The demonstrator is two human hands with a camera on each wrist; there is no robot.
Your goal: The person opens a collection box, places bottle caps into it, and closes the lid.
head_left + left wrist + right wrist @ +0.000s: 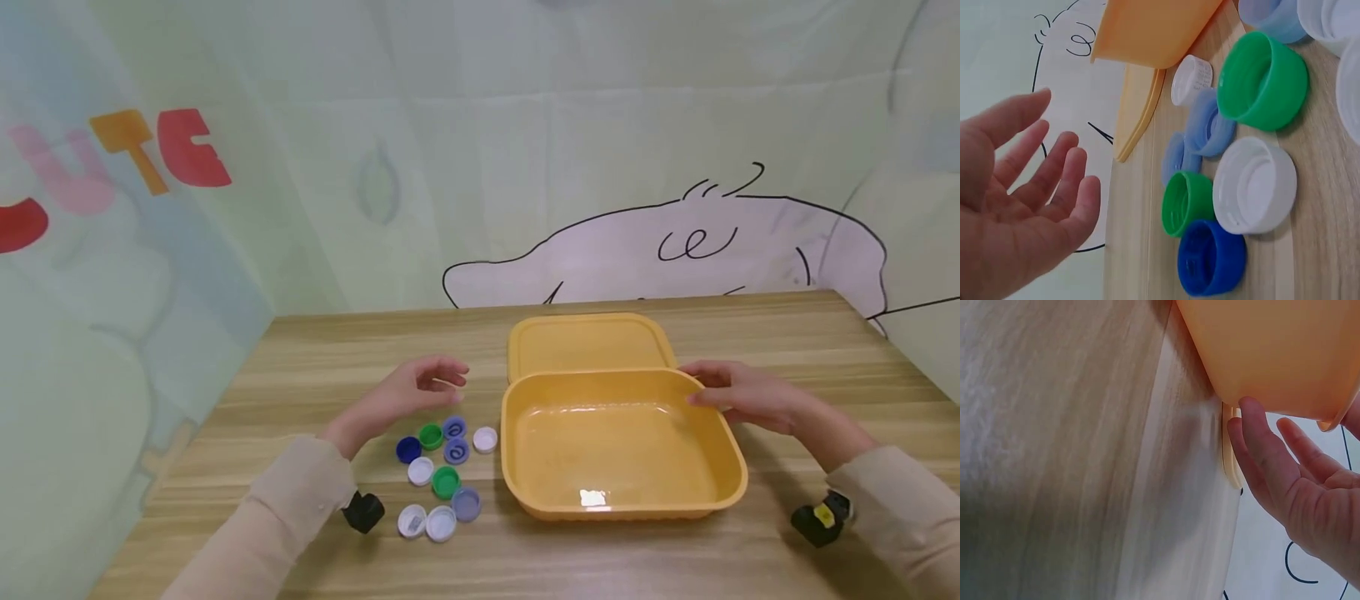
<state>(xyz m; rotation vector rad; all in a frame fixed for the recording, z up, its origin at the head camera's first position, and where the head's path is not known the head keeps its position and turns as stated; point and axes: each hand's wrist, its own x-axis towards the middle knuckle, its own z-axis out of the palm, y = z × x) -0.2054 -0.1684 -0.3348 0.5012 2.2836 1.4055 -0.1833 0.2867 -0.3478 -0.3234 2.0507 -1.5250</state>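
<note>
My right hand [750,397] is at the back right corner of a yellow plastic container [622,510]. Its thumb reaches over the rim to the inside, while the fingers [1263,440] lie along the outer wall. Inside, the container shows only its bare, shiny bottom. My left hand [420,387] hovers over the table left of the container, fingers loosely bent and nothing in them. Close below it lie several bottle caps: a dark blue cap [1211,257], green caps [1263,81], white caps [1255,185] and pale blue caps [1210,123].
Behind the container lies its flat yellow lid [592,343], partly hidden by the container's back rim. The wooden table [330,342] ends at a printed cloth backdrop [480,167]. A small black device [364,512] sits on the left wrist, another [821,518] on the right.
</note>
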